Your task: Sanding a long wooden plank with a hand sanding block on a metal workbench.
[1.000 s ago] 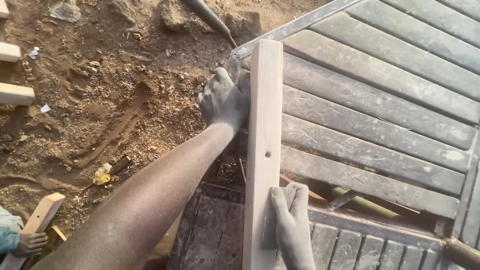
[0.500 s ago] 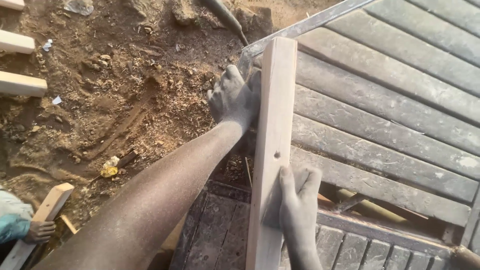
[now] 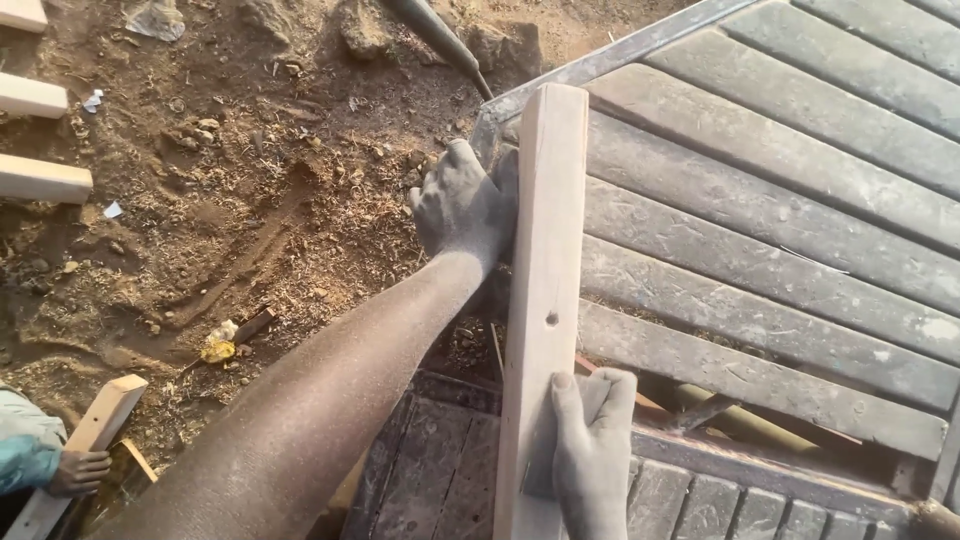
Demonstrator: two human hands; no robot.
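A long pale wooden plank (image 3: 540,300) with a small hole lies lengthwise on a slatted grey machine table (image 3: 780,230). My left hand (image 3: 462,210), dusty with sawdust, presses against the plank's left side near its far end, fingers curled on its edge. My right hand (image 3: 590,455) grips the plank's near part from the right side, thumb on top. Both hands hold the same plank.
Sandy ground with sawdust (image 3: 230,200) lies to the left. Cut wooden pieces (image 3: 40,180) rest at the far left. Another person's hand (image 3: 80,470) holds a wood piece (image 3: 95,430) at bottom left. A dark metal tool (image 3: 440,40) lies at the top.
The plank and both hands sit further right and lower in the view; my right hand's grip sits slightly higher on the plank's near part.
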